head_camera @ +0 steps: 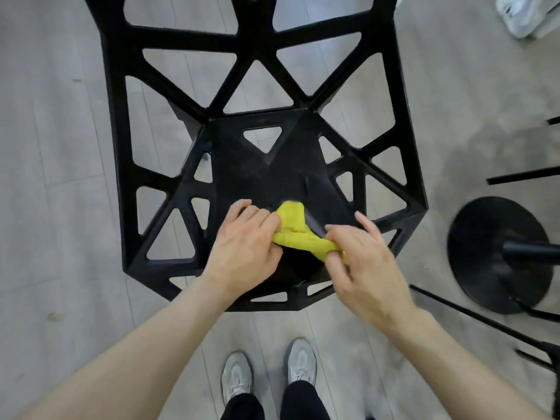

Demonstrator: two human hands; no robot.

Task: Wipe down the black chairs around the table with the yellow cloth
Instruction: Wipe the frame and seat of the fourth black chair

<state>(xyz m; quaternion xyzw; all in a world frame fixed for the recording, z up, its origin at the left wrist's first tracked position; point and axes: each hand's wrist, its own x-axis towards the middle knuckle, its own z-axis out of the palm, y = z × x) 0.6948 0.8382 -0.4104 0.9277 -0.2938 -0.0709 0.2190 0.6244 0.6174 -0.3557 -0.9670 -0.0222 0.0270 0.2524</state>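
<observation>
A black chair with triangular cut-outs fills the middle of the head view, seen from above. The yellow cloth is bunched over the front part of its seat. My left hand grips the cloth's left end with curled fingers. My right hand pinches the cloth's right end between thumb and fingers. Both hands hover just above the seat's front edge, and the cloth's underside is hidden.
A black round table base with its post stands on the floor at the right. Thin black bars of other furniture cross the right edge. My two grey shoes stand on the pale floor below the chair. Another white shoe sits top right.
</observation>
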